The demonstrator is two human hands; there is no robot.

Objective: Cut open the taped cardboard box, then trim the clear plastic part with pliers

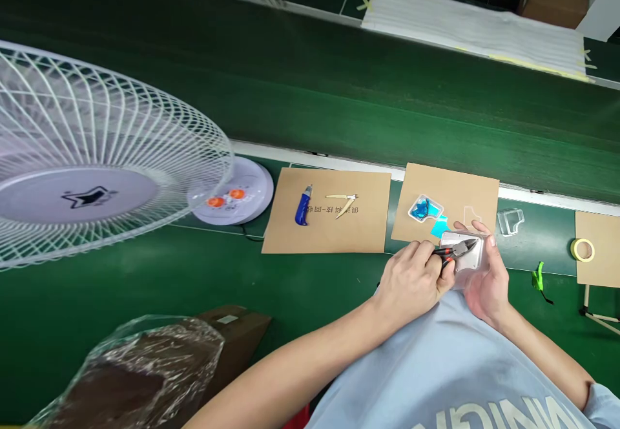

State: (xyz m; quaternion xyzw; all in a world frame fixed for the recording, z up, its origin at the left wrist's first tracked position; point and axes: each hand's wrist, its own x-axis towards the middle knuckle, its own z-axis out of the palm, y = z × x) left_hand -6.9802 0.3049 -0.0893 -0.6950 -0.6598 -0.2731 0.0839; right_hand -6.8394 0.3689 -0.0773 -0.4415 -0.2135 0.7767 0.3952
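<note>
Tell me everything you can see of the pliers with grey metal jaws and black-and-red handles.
The pliers with grey metal jaws and black-and-red handles have a tapered, pointed head; the handles look plastic- or rubber-coated. The bare left hand wraps around the handles, hiding much of them. The jaws point toward the picture's right, over the clear plastic piece with a pale panel held in the bare right hand. Whether the tips touch or pinch that piece can't be told.
</note>
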